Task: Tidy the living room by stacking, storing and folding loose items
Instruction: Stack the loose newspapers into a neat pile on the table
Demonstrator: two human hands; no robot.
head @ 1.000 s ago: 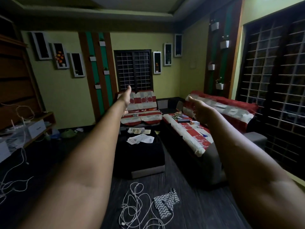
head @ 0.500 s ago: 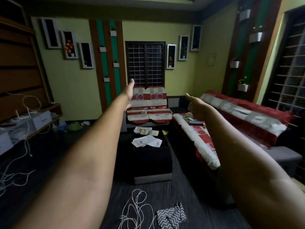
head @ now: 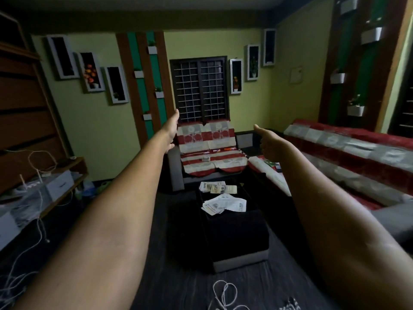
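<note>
Both arms reach forward with nothing held: my left hand shows a flat, relaxed grip, my right hand a loosely open one. I judge this an opening pose before tidying. Loose papers lie scattered on the dark counter; a white cord lies coiled on the near floor. No container's contents are discernible.

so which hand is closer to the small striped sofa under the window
Left. The left hand appears at the small striped sofa's left edge; the right hand appears off its right side, over the corner.
</note>
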